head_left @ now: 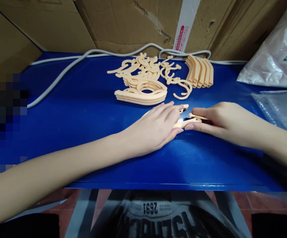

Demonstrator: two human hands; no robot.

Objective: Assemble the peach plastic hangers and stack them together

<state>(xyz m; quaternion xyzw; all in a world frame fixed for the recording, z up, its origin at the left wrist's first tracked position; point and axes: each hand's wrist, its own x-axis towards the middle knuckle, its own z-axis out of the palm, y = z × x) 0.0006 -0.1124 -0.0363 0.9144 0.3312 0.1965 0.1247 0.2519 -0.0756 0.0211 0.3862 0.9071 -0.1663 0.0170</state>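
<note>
Cable (59, 74): white, it runs from left of centre up along the back edge of the desk (83, 109), well apart from both hands.
Left hand (155, 127): I see it palm down at frame centre, fingers together and flat, pressing on the near end of the peach plastic piece (186, 123). No closed grip here; the hand is laid open over the part.
Peach plastic piece: it lies on the desk between the two hands, just right of centre, largely covered; only a short curved length and a small tab show.
Right hand (216, 120): right of centre, the fingers are curled onto the far end of the same piece, thumb underneath or alongside. I judge this a pinch grip on the part, though the fingertips hide the contact.
Stack of flat parts (140, 92): above the hands at upper centre, near but apart.
Loose hooks (155, 67): scattered behind the stack.
Row of curved parts (200, 74): standing on edge, upper right of centre.
Plastic bags (277, 66): far right, clear of the work.
Step in hand, my judgement: the two hands seem to be mating or seating parts of one piece. I would keep the left palm flat as an anchor, work with the right pinch only, and keep the piece down on the desk.
</note>
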